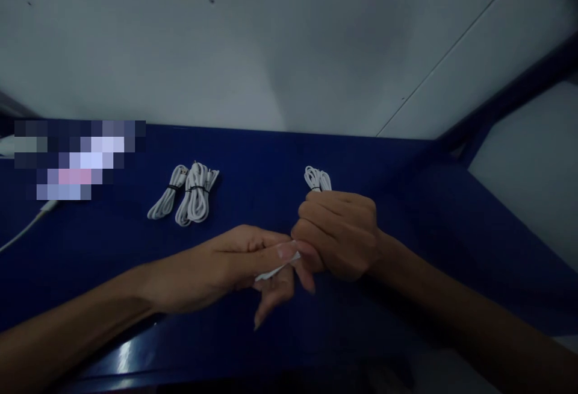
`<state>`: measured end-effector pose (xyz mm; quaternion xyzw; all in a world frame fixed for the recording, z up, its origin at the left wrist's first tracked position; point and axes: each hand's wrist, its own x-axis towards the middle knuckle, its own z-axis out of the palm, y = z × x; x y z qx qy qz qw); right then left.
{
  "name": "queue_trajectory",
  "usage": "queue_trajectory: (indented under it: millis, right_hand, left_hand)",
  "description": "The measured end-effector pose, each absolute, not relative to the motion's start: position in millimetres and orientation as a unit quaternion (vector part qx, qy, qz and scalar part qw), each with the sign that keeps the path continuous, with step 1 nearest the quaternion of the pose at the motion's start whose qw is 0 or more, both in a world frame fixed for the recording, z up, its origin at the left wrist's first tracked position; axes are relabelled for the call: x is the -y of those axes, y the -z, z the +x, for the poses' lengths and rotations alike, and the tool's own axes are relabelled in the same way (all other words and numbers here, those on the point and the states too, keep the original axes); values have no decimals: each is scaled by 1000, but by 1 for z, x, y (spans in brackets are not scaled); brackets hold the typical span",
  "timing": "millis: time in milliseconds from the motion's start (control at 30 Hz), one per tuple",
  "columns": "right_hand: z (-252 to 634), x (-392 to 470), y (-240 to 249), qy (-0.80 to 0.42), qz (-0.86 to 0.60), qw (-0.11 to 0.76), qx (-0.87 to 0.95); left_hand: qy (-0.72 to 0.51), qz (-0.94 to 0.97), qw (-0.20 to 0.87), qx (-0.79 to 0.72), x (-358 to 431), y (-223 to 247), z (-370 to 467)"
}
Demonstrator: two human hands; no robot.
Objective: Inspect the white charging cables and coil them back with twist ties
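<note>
In the middle of the head view, my left hand (244, 261) pinches a white cable (277, 267) under its thumb; only a short piece shows between the fingers. My right hand (341, 231) is closed in a fist against the left fingertips, and whatever it grips is hidden. Just past the right knuckles, the looped end of a white cable bundle (317, 178) shows; whether the fist touches it I cannot tell. To the left, on the blue table (257, 177), lie coiled white cables (196, 195) bound with dark ties, beside another tied coil (168, 192).
A blurred-out bright object (85, 162) lies at the far left, with a white cord (22, 231) running from it. A pale wall (189, 50) rises behind the table. A dark blue frame bar (510, 93) slants at the right.
</note>
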<state>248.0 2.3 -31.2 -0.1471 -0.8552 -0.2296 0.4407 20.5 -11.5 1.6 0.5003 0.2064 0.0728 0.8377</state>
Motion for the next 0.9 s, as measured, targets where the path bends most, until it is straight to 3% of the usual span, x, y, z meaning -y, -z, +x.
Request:
queue_trajectory:
  millis: [100,333,533,900]
  right_hand:
    - [250,-3,28,229,-143,413,870]
    - [250,-3,23,167,-232,337,897]
    - [248,0,23,167,-238,373,881]
    - [243,2,23,181,-285,337,879]
  left_hand:
    - [-67,486,842,-225,14,-1,18]
    - [-123,729,561,-372,28,-9,18]
    - [-103,672,637,-363,28,-12,20]
    - [-178,792,430,-395,35,8,28]
